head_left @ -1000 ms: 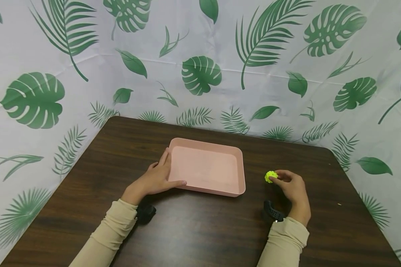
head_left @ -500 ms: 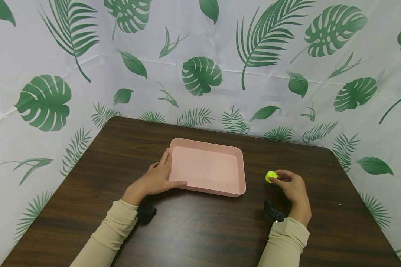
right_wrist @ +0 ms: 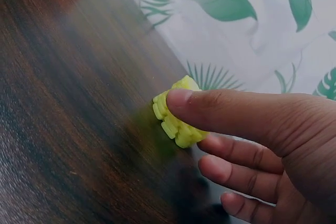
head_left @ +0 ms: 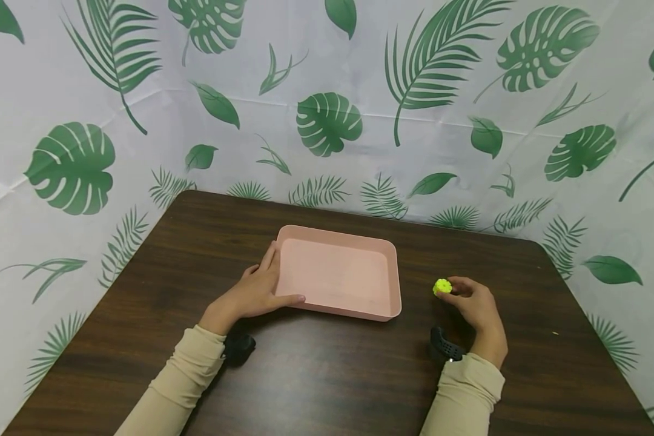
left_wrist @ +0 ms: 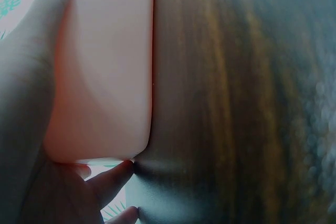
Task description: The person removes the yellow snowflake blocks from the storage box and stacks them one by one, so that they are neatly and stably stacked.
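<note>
A shallow pink rectangular tray (head_left: 338, 275) lies on the dark wooden table. My left hand (head_left: 256, 290) is spread around its near left corner, thumb along the front rim and straight fingers against the left side. In the left wrist view the thumb (left_wrist: 39, 40) lies along the tray's wall (left_wrist: 110, 66). To the tray's right, my right hand (head_left: 476, 303) pinches a small neon-yellow toothed round piece (head_left: 442, 287) between thumb and fingers. The right wrist view shows blocky knobs around this yellow piece (right_wrist: 181, 127), held close over the tabletop, with the other fingers loosely curled.
The wooden table (head_left: 316, 381) has rounded back corners. Behind it hangs a white leaf-print cloth (head_left: 283, 139). A tiny pale speck (head_left: 554, 333) lies on the right part of the table. A black wrist camera (head_left: 238, 349) sits under the left wrist, another (head_left: 445, 346) at the right.
The yellow piece has turned slightly in the right hand's fingers, with more of its knobbly face tipped up. Both hands and the tray have stayed in place.
</note>
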A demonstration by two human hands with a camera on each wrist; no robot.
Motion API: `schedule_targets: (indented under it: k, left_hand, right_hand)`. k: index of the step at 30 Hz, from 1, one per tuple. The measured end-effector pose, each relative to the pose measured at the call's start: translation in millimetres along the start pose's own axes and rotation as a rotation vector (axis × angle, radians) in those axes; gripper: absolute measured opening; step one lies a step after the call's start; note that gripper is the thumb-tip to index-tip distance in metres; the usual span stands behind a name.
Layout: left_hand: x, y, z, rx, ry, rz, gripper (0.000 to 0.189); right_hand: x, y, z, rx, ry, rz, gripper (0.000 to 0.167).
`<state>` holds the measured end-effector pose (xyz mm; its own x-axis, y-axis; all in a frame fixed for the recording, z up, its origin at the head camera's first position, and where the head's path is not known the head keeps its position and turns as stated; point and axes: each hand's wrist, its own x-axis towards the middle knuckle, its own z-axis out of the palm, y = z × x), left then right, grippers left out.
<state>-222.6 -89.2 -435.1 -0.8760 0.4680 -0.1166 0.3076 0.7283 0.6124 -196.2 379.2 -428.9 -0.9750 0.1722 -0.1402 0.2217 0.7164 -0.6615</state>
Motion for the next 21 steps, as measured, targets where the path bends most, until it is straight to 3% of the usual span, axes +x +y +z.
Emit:
schedule_targets:
  k: [9, 12, 16, 21]
  left_hand:
    - [-1.2, -0.6, 0.9, -0.009, 0.006, -0.009, 0.122]
    - [-1.1, 0.2, 1.1, -0.022, 0.009, -0.006, 0.122]
    - [-0.8, 1.3, 0.9, -0.034, 0.006, 0.002, 0.121]
    - [-1.1, 1.7, 0.8, -0.032, 0.002, -0.001, 0.121]
  right_hand:
    - [3.5, -4, -1, -0.024, -0.035, 0.009, 0.064]
    - [0.9, -6, -5, -0.018, 0.003, 0.031, 0.070]
    - [-5.1, -15, -10, 0.015, 0.110, 0.057, 0.074]
    - [-5.7, -40, -6, 0.030, 0.156, 0.007, 0.068]
